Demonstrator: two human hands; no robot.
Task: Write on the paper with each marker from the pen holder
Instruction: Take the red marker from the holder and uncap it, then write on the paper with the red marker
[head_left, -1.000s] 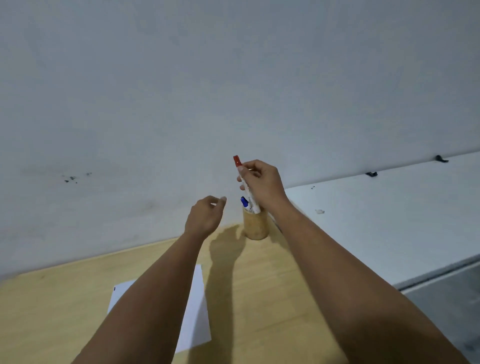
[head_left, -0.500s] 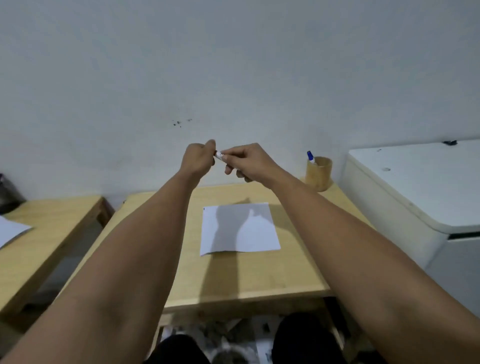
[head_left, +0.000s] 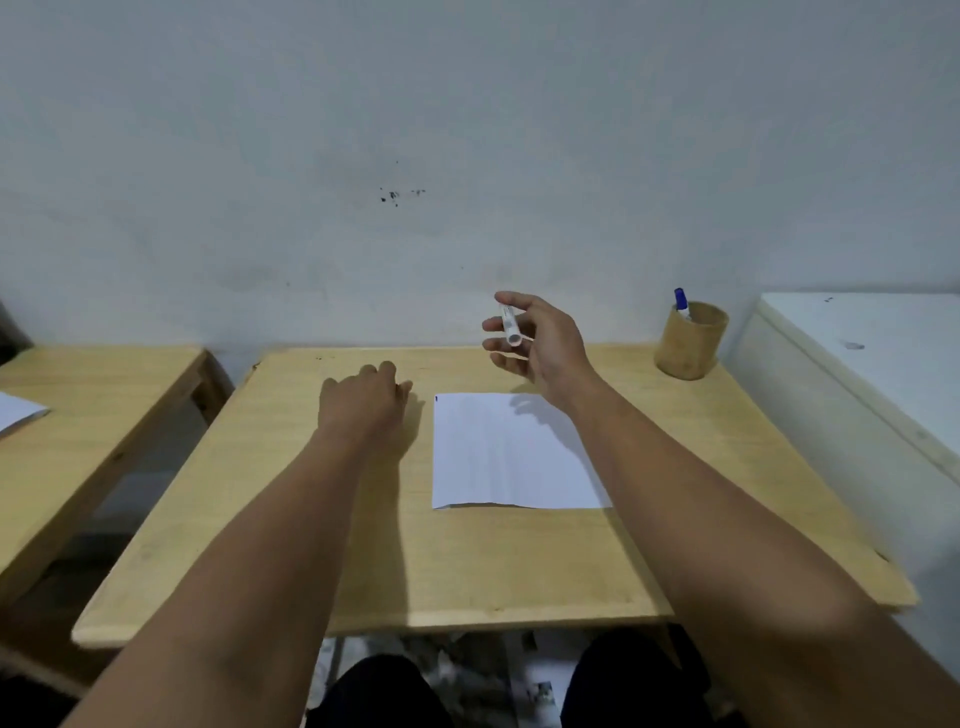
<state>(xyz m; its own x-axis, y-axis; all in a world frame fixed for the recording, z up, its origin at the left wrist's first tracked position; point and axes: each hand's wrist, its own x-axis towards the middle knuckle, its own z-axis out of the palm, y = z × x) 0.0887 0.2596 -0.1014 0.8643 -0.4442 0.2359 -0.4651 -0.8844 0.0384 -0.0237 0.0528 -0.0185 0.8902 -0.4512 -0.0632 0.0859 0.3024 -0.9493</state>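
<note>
My right hand (head_left: 540, 343) is raised above the far edge of the white paper (head_left: 498, 457) and grips a white marker (head_left: 509, 327), whose round end faces me. My left hand (head_left: 363, 402) rests low on the wooden table (head_left: 363, 613), just left of the paper's top corner. Its fingers curl down and away from me, so anything under them is hidden. The wooden pen holder (head_left: 691, 343) stands at the table's far right corner with a blue-capped marker (head_left: 681, 302) sticking out of it.
A second wooden table (head_left: 93, 395) stands to the left with a sheet of paper (head_left: 18, 413) on it. A white cabinet (head_left: 883, 358) sits close against the table's right side. The wall runs right behind the table.
Half a second ago both hands met at the marker in front of me. Now they are apart: the left has dropped to the table, and the right holds the marker alone.
</note>
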